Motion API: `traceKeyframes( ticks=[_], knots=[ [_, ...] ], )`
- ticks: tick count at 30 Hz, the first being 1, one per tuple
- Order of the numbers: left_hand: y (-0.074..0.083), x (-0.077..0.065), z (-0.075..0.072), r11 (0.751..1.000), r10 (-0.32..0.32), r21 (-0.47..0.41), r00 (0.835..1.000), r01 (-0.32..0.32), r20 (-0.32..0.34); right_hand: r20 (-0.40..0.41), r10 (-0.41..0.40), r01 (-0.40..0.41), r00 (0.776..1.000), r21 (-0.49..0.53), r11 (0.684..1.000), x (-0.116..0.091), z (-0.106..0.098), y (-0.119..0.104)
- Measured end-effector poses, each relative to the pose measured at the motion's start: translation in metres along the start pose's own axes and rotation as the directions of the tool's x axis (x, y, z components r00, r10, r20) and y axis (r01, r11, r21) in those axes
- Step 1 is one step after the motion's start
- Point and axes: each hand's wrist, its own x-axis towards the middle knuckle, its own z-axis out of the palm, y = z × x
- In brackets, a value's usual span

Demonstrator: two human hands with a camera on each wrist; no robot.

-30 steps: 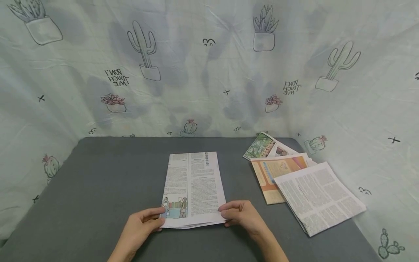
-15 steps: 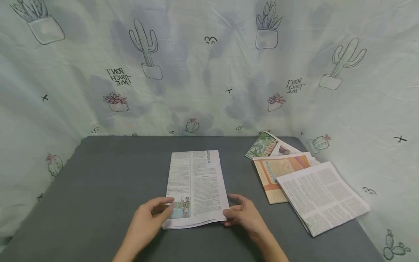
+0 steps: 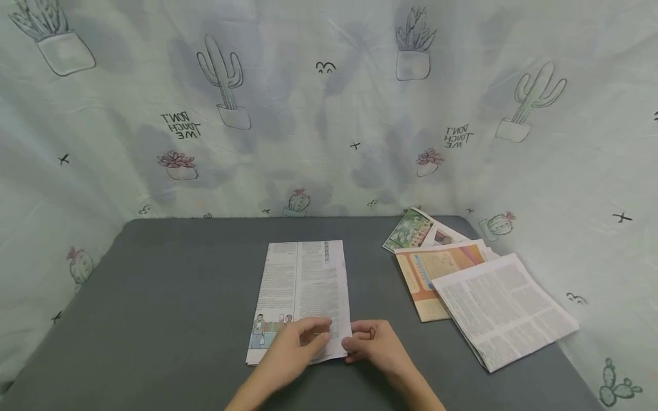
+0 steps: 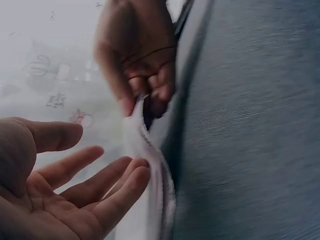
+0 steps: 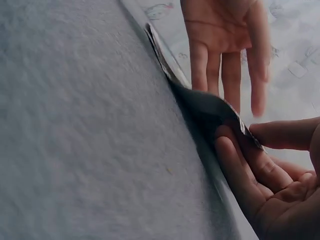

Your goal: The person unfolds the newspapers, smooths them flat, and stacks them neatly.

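Observation:
A folded newspaper point(image 3: 298, 285) lies at the middle of the grey table, with columns of print and a small cartoon at its lower left. My right hand point(image 3: 377, 348) pinches its near right corner between thumb and fingers; in the right wrist view the pinched edge of the newspaper point(image 5: 210, 105) bows up off the table. My left hand point(image 3: 295, 348) is over the lower part of the newspaper, close to the right hand, its fingers extended and parted from the thumb. In the left wrist view the left hand's fingertips point(image 4: 140, 172) are right at the newspaper's raised edge.
To the right lie other folded papers: a newspaper of grey print point(image 3: 504, 308) on top, an orange printed sheet point(image 3: 424, 302) under it, and a green picture page point(image 3: 408, 231) behind. A pale cactus-print curtain point(image 3: 329, 114) hangs around the grey table point(image 3: 154, 308).
My left hand has let go of the newspaper's left edge and moved right across it, toward the right hand. My right hand keeps to the near right corner.

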Motion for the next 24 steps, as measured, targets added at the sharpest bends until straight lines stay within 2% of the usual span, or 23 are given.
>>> traceKeyframes(
  ticks=[6, 11, 15, 18, 24],
  knots=[
    [-0.009, -0.005, 0.014, 1.000, 0.003, -0.011, 0.999, -0.003, -0.041, 0.002, 0.023, -0.023, 1.000, 0.035, 0.999, -0.001, 0.005, 0.001],
    [-0.010, -0.004, 0.019, 1.000, 0.010, -0.024, 0.997, -0.012, -0.077, 0.028, 0.023, -0.025, 0.999, 0.093, 0.995, 0.000, 0.007, 0.001],
    [-0.011, -0.004, 0.025, 0.999, 0.037, -0.033, 0.996, -0.040, -0.086, 0.028, 0.024, -0.026, 0.999, 0.085, 0.996, -0.002, 0.008, 0.002],
    [-0.009, -0.006, 0.027, 0.998, 0.057, -0.031, 0.994, -0.060, -0.088, 0.010, 0.026, -0.026, 1.000, 0.079, 0.996, -0.003, 0.009, 0.003],
    [-0.004, -0.008, 0.026, 0.999, 0.030, -0.018, 0.991, -0.033, -0.132, -0.009, 0.016, -0.016, 1.000, 0.072, 0.997, -0.001, 0.013, 0.002]
  ],
)
